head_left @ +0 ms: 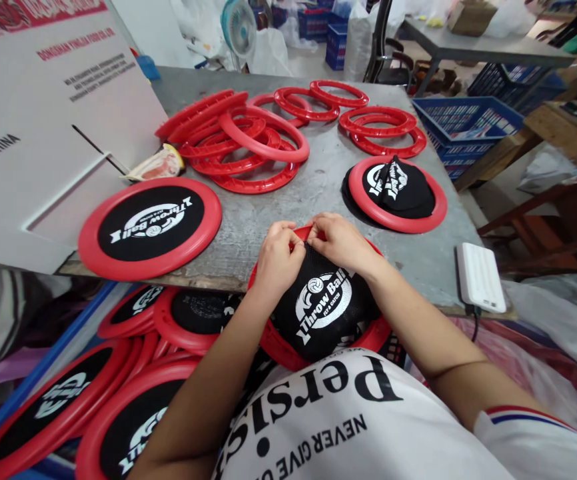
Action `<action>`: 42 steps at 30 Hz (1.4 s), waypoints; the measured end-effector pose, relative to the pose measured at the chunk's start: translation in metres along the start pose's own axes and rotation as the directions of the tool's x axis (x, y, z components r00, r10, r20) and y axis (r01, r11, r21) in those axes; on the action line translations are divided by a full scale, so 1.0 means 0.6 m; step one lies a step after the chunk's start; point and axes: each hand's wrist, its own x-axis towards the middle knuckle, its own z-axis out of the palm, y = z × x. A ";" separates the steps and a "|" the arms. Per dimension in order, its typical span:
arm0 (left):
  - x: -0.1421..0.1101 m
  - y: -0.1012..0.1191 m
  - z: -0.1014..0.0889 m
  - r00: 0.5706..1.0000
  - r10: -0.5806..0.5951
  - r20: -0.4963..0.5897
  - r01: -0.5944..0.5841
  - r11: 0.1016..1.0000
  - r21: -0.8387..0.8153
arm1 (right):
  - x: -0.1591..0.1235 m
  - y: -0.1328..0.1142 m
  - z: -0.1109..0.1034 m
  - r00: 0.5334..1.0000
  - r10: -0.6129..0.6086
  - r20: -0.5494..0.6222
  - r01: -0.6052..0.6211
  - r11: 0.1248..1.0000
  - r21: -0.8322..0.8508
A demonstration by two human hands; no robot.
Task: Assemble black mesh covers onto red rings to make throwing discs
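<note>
Black cloth [326,333]: mesh-like, spread over most of the opening of a red ring [282,351], surface uneven. White print [321,303] faces up: "Throw Ball", "FLY & CATCH" below it, ball emblem above; lettering slants upward to the right. Further white marks at the cloth's near edge. Ring: round, red rim exposed on the near and right sides. Left hand [279,259] and right hand [341,243] pinch the cloth side by side at the far rim, by the counter's [241,230] front edge.
</note>
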 end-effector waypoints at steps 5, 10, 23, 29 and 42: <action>0.000 0.005 0.002 1.000 -0.017 0.010 0.017 0.999 0.031 | -0.005 -0.003 -0.003 1.000 0.022 -0.003 -0.022 1.000 -0.015; 0.006 0.011 0.008 0.999 -0.030 -0.014 0.030 0.998 0.053 | -0.008 -0.015 -0.002 0.995 0.082 -0.050 -0.084 0.996 -0.039; -0.057 -0.013 0.009 0.998 0.058 0.023 -0.059 0.998 0.021 | -0.050 0.063 -0.028 0.977 0.145 -0.157 -0.157 0.985 -0.066; -0.034 0.005 0.019 0.998 0.045 0.032 -0.046 0.999 0.027 | -0.055 0.055 -0.041 0.981 0.148 -0.122 -0.160 0.983 -0.094; 0.015 0.021 0.034 0.995 0.097 0.033 -0.097 0.995 0.018 | -0.013 0.043 -0.062 0.995 0.101 0.015 -0.100 0.994 -0.050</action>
